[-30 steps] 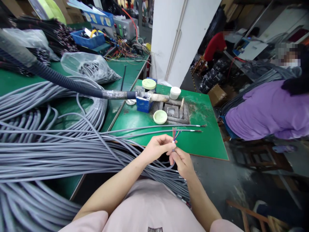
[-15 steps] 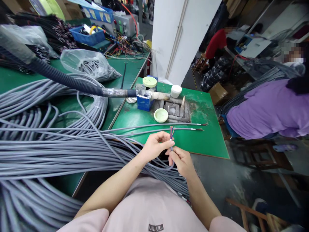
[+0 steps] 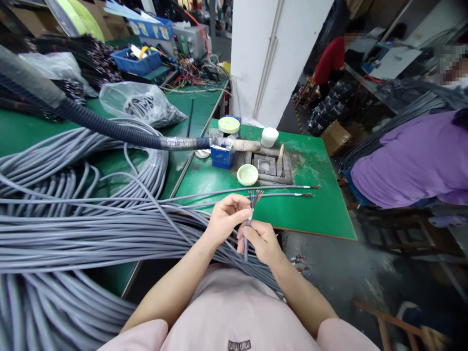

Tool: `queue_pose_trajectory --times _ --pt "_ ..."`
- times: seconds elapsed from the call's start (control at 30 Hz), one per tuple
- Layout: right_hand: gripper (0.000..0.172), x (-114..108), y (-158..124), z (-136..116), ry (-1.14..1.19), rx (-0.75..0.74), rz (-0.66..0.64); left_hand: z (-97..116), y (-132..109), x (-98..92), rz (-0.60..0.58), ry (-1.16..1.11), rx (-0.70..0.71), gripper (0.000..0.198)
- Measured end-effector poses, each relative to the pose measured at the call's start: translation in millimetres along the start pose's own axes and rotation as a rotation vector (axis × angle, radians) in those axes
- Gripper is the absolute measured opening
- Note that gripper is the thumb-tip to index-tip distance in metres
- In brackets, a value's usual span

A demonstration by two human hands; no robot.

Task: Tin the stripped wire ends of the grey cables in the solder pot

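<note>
We are holding one grey cable (image 3: pixel 246 249) upright between both hands, near the front edge of the green table (image 3: pixel 318 214) and in front of our pink shirt (image 3: pixel 237 307). Our left hand (image 3: pixel 227 222) is pinching the upper end; its fingers are closing the gap down to the cable's own thickness. Our right hand (image 3: pixel 261 240) is gripping the same cable just below, its fingers curling around it with the thumb on top. Coloured wires (image 3: pixel 255 196) are fanning out above the left thumb. The lower part is hanging beneath the right hand; we cannot tell where it is leading.

Surroundings: two loose cables (image 3: pixel 270 187) are lying on the table just beyond the hands, their stripped ends pointing right. Behind them, a pale green bowl (image 3: pixel 247 174) is sitting beside a square grey frame (image 3: pixel 272 180). A white tub (image 3: pixel 269 137) is standing farther back. A ribbed hose (image 3: pixel 120 136) is reaching in from the left, its nozzle (image 3: pixel 248 145) lying over a blue box (image 3: pixel 221 158). A thick cable bundle (image 3: pixel 109 239) is passing beneath our left forearm. At right, a person in purple (image 3: pixel 405 161) is sitting well apart.
</note>
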State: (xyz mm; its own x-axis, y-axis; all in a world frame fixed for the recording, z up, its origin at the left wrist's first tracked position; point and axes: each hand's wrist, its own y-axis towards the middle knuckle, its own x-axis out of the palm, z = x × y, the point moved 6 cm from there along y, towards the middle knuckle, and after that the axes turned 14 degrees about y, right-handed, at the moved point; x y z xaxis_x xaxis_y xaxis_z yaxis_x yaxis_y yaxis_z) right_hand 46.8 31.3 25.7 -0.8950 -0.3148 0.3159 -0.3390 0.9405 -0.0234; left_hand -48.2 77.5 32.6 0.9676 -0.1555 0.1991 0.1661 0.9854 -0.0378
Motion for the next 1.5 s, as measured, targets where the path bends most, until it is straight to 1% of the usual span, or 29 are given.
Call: queue_pose_trajectory --times 0.07,0.13,0.27,0.37,0.43,0.53,0.6,0.67,0.73,0.77,0.83,0.87,0.9,0.97,1.03,1.2,1.27,1.37,1.43,1.5 --pt "0.038 1 2 1 0.0 0.011 0.017 7 0 -4.9 0.066 0.072 0.063 0.023" --pt "0.037 2 4 3 0.016 0.023 0.018 10 0 -7.2 0.091 0.106 0.084 0.022" --pt "0.036 3 5 9 0.05 0.039 0.007 8 2 -11.0 0.093 0.135 0.058 0.02" --pt "0.035 3 4 12 0.075 0.031 -0.01 5 5 -12.8 0.077 0.105 0.029 0.019" --pt "0.035 3 4 12 0.097 0.016 -0.022 1 6 -10.4 0.047 0.021 -0.029 0.022" --pt "0.036 4 3 12 0.108 -0.006 -0.043 -9 6 3.1 -0.066 -0.169 -0.21 0.031" --pt "0.036 4 3 10 0.108 -0.017 -0.06 -15 4 13.3 -0.13 -0.259 -0.318 0.033" --pt "0.035 3 3 9 0.115 -0.023 -0.063 -18 3 17.6 -0.128 -0.268 -0.356 0.033" --pt "0.035 1 3 8 0.118 -0.016 -0.048 -17 4 13.0 -0.037 -0.219 -0.298 0.03" --pt "0.035 0 4 9 0.117 -0.008 -0.037 -15 5 8.0 0.033 -0.178 -0.231 0.027" --pt "0.036 -2 4 10 0.114 0.014 -0.013 -6 3 -3.1 0.168 -0.078 -0.052 0.021" --pt "0.036 -3 4 11 0.116 0.022 -0.004 0 2 -7.0 0.211 -0.019 0.032 0.018" --pt "0.037 -3 4 12 0.118 0.027 0.001 4 0 -8.9 0.23 0.041 0.094 0.016" --pt "0.037 -3 4 14 0.117 0.029 0.003 11 -1 -9.1 0.224 0.145 0.149 0.015" --pt "0.037 -2 5 15 0.112 0.026 -0.004 14 0 -8.1 0.213 0.198 0.147 0.016" --pt "0.037 0 5 16 0.104 0.035 -0.018 12 5 -8.0 0.204 0.186 0.089 0.017" --pt "0.037 -1 5 15 0.094 0.044 -0.004 11 5 -9.6 0.218 0.172 0.107 0.016" --pt "0.04 -1 6 13 0.056 0.043 -0.001 18 -1 -10.0 0.238 0.25 0.244 0.012" --pt "0.043 0 6 10 0.003 0.025 -0.015 27 -5 -6.5 0.224 0.384 0.357 0.007" --pt "0.045 1 7 9 -0.047 0.009 -0.02 34 -6 -3.2 0.21 0.513 0.419 0.004"
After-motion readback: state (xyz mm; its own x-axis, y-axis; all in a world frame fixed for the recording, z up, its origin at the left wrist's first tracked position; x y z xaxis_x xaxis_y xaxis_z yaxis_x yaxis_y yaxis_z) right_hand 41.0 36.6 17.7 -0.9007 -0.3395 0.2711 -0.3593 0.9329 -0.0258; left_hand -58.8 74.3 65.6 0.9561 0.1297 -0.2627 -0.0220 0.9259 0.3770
